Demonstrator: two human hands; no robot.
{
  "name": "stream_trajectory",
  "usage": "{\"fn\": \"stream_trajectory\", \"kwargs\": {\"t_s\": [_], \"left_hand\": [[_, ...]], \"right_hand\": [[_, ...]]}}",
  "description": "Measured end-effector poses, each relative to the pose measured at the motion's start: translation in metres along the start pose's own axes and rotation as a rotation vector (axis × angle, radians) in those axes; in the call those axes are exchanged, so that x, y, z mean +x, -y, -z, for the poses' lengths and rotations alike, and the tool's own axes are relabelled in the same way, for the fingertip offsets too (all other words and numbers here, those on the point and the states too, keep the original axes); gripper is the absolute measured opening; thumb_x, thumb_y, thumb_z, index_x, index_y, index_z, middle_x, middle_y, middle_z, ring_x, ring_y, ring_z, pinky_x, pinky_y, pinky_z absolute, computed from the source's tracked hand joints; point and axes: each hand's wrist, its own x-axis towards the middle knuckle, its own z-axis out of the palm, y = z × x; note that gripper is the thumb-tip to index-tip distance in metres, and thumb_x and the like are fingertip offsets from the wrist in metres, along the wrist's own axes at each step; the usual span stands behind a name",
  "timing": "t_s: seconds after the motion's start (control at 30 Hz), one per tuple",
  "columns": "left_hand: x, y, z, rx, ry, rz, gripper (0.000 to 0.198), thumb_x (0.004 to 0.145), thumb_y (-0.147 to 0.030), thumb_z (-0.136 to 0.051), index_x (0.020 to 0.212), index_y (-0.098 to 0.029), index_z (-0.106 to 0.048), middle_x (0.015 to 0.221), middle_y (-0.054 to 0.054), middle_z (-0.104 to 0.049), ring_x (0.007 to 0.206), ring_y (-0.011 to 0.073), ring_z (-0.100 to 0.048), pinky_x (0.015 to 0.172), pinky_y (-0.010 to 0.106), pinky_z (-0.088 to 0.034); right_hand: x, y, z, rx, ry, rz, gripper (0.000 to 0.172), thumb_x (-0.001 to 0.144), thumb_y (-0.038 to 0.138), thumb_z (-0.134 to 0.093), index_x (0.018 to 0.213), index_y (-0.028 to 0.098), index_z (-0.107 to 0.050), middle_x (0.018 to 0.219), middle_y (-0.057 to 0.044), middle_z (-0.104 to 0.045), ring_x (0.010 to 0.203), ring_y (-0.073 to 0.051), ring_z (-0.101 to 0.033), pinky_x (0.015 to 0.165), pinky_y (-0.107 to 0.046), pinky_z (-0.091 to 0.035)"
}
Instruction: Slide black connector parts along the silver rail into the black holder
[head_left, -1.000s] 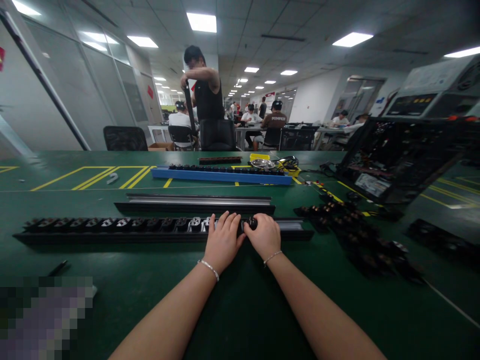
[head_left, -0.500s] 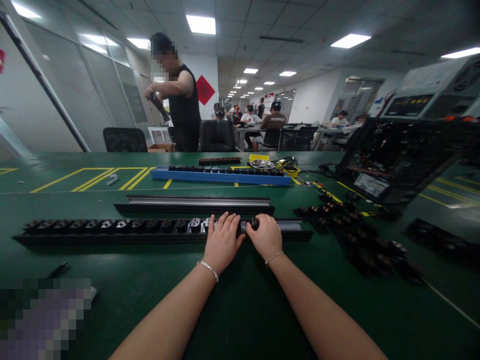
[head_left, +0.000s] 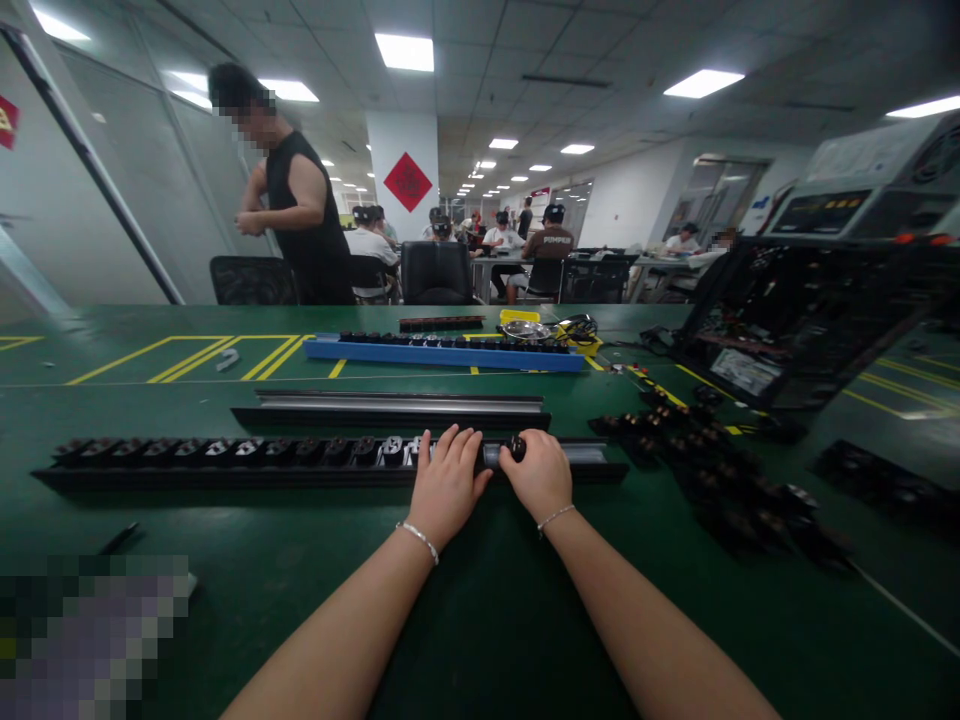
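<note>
A long black channel [head_left: 225, 482] lies across the table in front of me, with a row of black socket modules [head_left: 246, 450] set along it. My left hand [head_left: 448, 470] rests over the right part of this row, fingers stretched out and flat on the modules, hiding some of them. Just to its right, my right hand [head_left: 538, 468] is closed on a black socket module [head_left: 517, 447] at the channel. Most of that module is covered by the fingers. Grey inner metal of the channel shows between the hands and again toward its right end.
Behind lies another black channel [head_left: 390, 408], then a blue channel [head_left: 442, 354] bearing modules. Loose black modules [head_left: 697, 460] are heaped at right, near an open computer case [head_left: 795, 310]. A metal dish [head_left: 525, 329] sits farther back. Beyond the table stands a person [head_left: 300, 200].
My right hand has shifted slightly right with the socket module, widening the gap between my hands. My left hand stays in place. The person behind the table has moved left and lowered their hands.
</note>
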Motion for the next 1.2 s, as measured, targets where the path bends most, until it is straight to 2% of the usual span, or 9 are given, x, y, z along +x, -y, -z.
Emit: {"fn": "stream_trajectory", "kwargs": {"t_s": [0.87,1.2], "left_hand": [[0.000,0.001,0.000,0.000,-0.002,-0.006,0.046,0.084,-0.039,-0.047,0.126,-0.021,-0.047,0.126,0.009,-0.054,0.124,0.0254,-0.039,0.107,0.052,-0.018],[0.000,0.000,0.001,-0.012,0.004,0.004,0.046,0.083,-0.037,-0.047,0.126,-0.021,-0.046,0.126,0.010,-0.054,0.124,0.0257,-0.039,0.107,0.052,-0.018]], "right_hand": [[0.002,-0.004,-0.002,0.011,-0.014,0.003,0.020,0.074,0.033,-0.049,0.082,0.016,-0.057,0.083,-0.009,-0.060,0.087,-0.021,-0.050,0.079,-0.031,-0.037],[0.003,-0.015,0.001,0.017,-0.033,-0.023,0.019,0.073,0.031,-0.049,0.081,0.016,-0.056,0.082,-0.009,-0.058,0.086,-0.021,-0.049,0.081,-0.032,-0.037]]}}
